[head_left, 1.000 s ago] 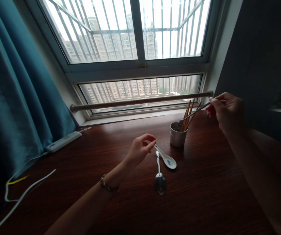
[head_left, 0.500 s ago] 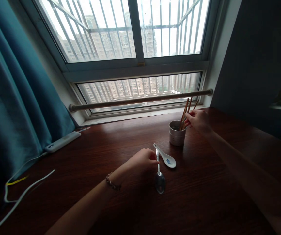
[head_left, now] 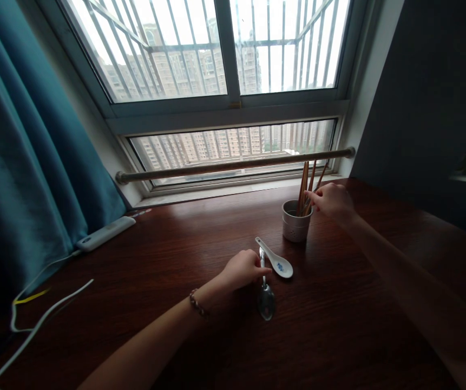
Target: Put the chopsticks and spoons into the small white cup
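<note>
My left hand (head_left: 245, 267) is closed at the handle of a metal spoon (head_left: 266, 301), with a finger across it. The spoon lies bowl toward me on the table. Just right of it rests a white soup spoon (head_left: 282, 266) with a blue pattern, its handle tip close to the metal one's. Farther back stands a light-coloured cup (head_left: 295, 227) holding several wooden chopsticks (head_left: 303, 187), upright or leaning. At the cup's right side, my right hand (head_left: 332, 200) pinches a chopstick; the fingertips are partly hidden among the sticks.
The dark red-brown wooden table (head_left: 200, 227) runs up to a barred window with a metal rail (head_left: 233, 164) across it. A white power strip (head_left: 106, 234) and a white cable (head_left: 50, 314) lie at left, beside a blue curtain (head_left: 33, 135).
The chopsticks have shifted in the cup and stand more upright. My left hand has slid slightly right along the spoon's handle. Both spoons lie as before.
</note>
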Demonstrator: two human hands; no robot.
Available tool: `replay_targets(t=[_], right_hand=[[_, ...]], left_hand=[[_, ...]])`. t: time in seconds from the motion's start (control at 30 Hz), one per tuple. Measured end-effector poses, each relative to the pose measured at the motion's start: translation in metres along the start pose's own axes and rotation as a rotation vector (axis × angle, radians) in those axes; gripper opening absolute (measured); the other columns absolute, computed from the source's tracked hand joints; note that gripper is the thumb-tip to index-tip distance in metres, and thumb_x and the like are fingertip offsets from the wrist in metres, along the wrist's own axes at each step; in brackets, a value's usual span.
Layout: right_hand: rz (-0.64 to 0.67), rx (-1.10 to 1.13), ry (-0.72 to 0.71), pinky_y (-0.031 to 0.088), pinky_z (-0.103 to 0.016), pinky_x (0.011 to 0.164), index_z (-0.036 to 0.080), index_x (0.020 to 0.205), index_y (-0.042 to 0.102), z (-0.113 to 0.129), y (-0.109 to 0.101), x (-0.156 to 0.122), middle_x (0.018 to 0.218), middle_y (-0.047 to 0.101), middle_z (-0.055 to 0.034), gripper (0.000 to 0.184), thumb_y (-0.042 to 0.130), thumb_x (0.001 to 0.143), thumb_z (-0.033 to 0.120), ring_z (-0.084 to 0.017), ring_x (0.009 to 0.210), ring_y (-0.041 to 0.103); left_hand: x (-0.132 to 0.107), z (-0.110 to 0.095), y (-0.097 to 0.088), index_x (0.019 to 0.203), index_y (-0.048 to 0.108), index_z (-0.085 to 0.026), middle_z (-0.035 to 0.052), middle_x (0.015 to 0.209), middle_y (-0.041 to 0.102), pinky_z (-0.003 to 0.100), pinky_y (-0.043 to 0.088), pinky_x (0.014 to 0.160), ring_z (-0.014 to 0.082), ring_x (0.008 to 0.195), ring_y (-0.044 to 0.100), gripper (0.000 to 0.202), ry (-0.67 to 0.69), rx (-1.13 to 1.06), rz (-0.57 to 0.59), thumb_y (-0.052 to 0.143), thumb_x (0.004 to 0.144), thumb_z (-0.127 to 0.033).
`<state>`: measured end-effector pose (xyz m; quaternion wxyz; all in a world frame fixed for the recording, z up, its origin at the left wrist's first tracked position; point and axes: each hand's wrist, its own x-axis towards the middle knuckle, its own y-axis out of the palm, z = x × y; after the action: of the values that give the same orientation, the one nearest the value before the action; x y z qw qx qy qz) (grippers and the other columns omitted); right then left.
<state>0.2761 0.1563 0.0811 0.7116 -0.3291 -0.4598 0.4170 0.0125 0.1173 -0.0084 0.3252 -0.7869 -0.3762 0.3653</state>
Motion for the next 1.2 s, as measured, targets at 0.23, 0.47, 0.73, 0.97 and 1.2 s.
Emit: replay_targets(t=[0.23,0.47,0.73,0.97,1.2], right_hand=[[0.17,-0.047,0.075,0.037,-0.031,0.056,0.018,0.058,0.063,0.004,-0.017,-0.004,0.064,0.063,-0.0076,0.043,0.052,0.082,0.052,-0.022,0.07,0.06],[0.267,-0.095,0.09,0.039,-0.03,0.057,0.017,0.056,0.061,0.003,-0.029,-0.004,0.062,0.063,-0.0069,0.046,0.051,0.083,0.052,-0.02,0.067,0.061],[0.306,-0.007,-0.034,0.041,-0.028,0.055,0.017,0.055,0.062,0.007,-0.039,-0.015,0.058,0.063,-0.0043,0.046,0.052,0.084,0.05,-0.016,0.057,0.059],[0.392,0.164,-0.213,0.043,-0.024,0.048,0.015,0.058,0.062,0.018,-0.051,-0.032,0.056,0.061,-0.0037,0.045,0.053,0.084,0.05,-0.013,0.048,0.057],[0.415,0.48,-0.423,0.042,-0.022,0.048,0.012,0.077,0.066,0.038,-0.037,-0.048,0.061,0.062,-0.003,0.029,0.058,0.082,0.039,-0.011,0.05,0.056]], left_hand=[[0.014,0.01,0.012,0.077,0.058,-0.01,-0.0018,0.065,0.058,0.022,0.047,0.05,0.0078,0.052,0.054,0.026,-0.086,-0.143,0.08,0.054,0.09,-0.032],[0.016,0.009,0.007,0.077,0.058,-0.01,-0.002,0.065,0.057,0.021,0.047,0.05,0.0074,0.051,0.054,0.023,-0.132,-0.233,0.103,0.055,0.09,-0.029],[0.011,0.006,0.003,0.081,0.059,-0.01,-0.0012,0.068,0.058,0.022,0.048,0.051,0.008,0.054,0.055,0.024,-0.159,-0.305,0.113,0.054,0.091,-0.031],[0.005,0.013,-0.037,0.082,0.058,-0.01,-0.0014,0.069,0.057,0.02,0.046,0.049,0.0071,0.053,0.053,0.02,-0.153,-0.362,0.071,0.055,0.09,-0.028],[-0.028,-0.005,-0.073,0.068,0.057,-0.01,-0.003,0.05,0.056,0.017,0.033,0.037,0.0056,0.038,0.046,0.021,0.024,-0.449,-0.037,0.06,0.083,-0.024]])
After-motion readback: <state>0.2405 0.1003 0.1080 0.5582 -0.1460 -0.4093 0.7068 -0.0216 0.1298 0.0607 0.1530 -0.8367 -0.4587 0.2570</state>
